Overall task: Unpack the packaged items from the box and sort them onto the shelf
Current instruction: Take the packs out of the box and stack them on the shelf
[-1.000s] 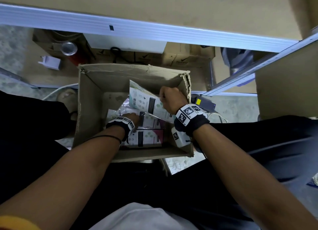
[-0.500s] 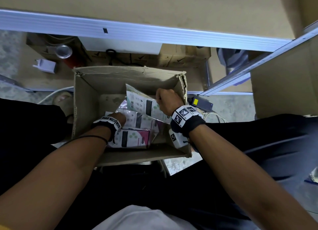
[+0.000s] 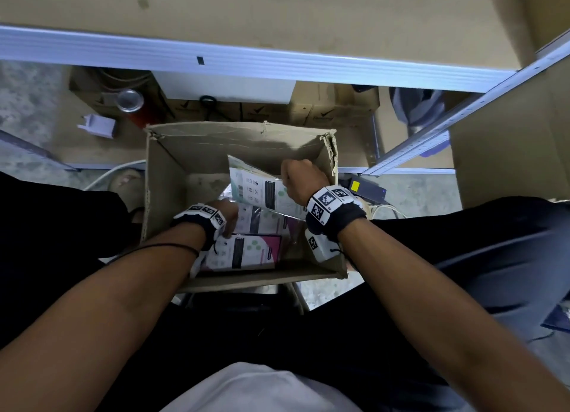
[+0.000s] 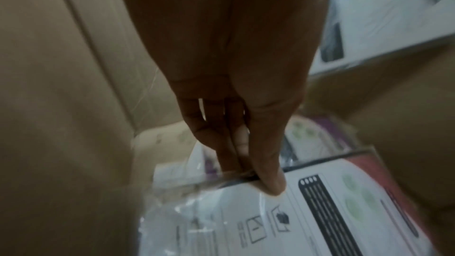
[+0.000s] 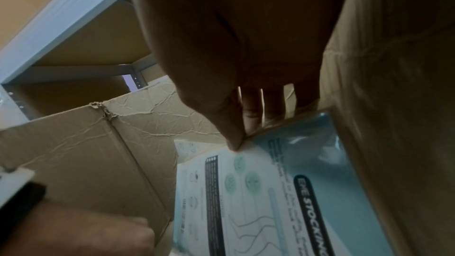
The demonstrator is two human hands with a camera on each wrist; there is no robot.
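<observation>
An open cardboard box point(image 3: 166, 177) stands between my knees with several flat packets in clear sleeves inside. My right hand point(image 3: 300, 181) pinches the edge of a teal-and-white packet point(image 3: 262, 189) point(image 5: 270, 182) and holds it tilted above the others, near the box's right wall. My left hand point(image 3: 226, 215) reaches down at the box's left side, and its thumb and fingers point(image 4: 268, 163) pinch the top edge of a pink-and-white packet point(image 3: 243, 251) point(image 4: 332, 211) lying at the near end. A third packet point(image 3: 262, 220) lies between them.
A metal shelf rail point(image 3: 277, 63) runs across above the box, with a wooden shelf board point(image 3: 277, 10) behind it. Under it sit cardboard cartons point(image 3: 336, 109), a can point(image 3: 129, 101) and a white piece point(image 3: 98, 126). A second shelf frame point(image 3: 462, 127) stands right.
My left hand has drawn back toward the near end of the box and now pinches the pink-and-white packet. My right hand keeps the teal packet in nearly the same place.
</observation>
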